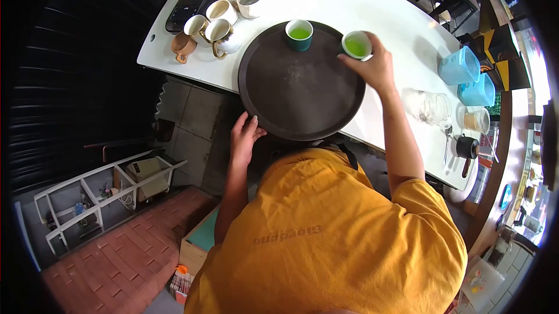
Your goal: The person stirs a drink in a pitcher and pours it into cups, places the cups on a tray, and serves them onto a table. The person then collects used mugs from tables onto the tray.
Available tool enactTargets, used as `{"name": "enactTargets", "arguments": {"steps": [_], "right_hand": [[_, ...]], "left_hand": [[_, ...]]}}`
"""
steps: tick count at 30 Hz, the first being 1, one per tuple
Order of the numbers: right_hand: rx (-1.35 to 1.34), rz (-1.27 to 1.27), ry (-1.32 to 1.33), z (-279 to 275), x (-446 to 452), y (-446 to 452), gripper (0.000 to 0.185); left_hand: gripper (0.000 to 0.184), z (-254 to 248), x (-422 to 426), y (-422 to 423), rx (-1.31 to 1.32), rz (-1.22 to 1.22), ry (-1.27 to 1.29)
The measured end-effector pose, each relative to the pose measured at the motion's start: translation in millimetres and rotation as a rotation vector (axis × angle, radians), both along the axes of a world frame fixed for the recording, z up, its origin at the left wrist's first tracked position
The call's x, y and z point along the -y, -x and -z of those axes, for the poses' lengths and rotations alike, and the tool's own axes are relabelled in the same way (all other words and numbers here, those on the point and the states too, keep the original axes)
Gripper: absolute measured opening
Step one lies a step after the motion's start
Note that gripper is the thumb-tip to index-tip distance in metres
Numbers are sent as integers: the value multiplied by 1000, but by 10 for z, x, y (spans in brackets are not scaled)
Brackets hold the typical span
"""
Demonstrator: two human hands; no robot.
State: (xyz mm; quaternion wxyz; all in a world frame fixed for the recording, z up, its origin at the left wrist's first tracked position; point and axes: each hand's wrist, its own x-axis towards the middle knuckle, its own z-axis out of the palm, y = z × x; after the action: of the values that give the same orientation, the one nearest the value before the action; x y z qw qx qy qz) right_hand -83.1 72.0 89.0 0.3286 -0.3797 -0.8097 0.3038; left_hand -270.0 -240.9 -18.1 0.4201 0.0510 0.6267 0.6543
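My right hand (375, 60) is closed around a white cup of green drink (356, 46) at the right rim of a round dark brown tray (303, 101). Whether that cup touches the tray or hangs just above it, I cannot tell. A dark green cup (299, 36), white inside and also filled with green drink, stands upright near the tray's far edge. At the near left rim, my left hand (247, 133) grips the tray, thumb on top and the other fingers partly hidden below. The tray overhangs the near edge of the white counter.
Several ceramic mugs (221, 14) and a brown cup (183, 46) stand at the counter's left. On its right are a clear glass jug (430, 107), a spoon (447, 139), a small dark pot (467, 147) and light blue containers (460, 66).
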Motion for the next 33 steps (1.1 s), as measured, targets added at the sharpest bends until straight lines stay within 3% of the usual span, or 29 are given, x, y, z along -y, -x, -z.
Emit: {"name": "enactTargets", "arguments": {"steps": [11, 18, 21, 23, 26, 28, 30, 33], "right_hand": [[65, -251, 129, 249, 974, 261, 71], [41, -330, 21, 377, 1084, 323, 65], [56, -369, 96, 393, 1061, 301, 72], [-95, -429, -9, 375, 1031, 285, 70], [-279, -407, 215, 505, 692, 154, 62], [-236, -195, 186, 620, 306, 201, 48], [-28, -46, -81, 623, -137, 260, 38], [70, -50, -295, 808, -718, 460, 36]], "left_hand": [[50, -21, -19, 20, 18, -4, 17], [47, -9, -20, 8, 29, -1, -22], [47, 5, -18, -14, 29, -37, 10], [48, 14, -18, -22, 34, -40, -2], [49, 19, -22, -18, 30, -32, -16], [49, 41, -20, -26, 26, -33, -21], [49, 80, -27, -49, 26, -65, 3], [46, -3, -74, -166, 9, -166, 74]]}}
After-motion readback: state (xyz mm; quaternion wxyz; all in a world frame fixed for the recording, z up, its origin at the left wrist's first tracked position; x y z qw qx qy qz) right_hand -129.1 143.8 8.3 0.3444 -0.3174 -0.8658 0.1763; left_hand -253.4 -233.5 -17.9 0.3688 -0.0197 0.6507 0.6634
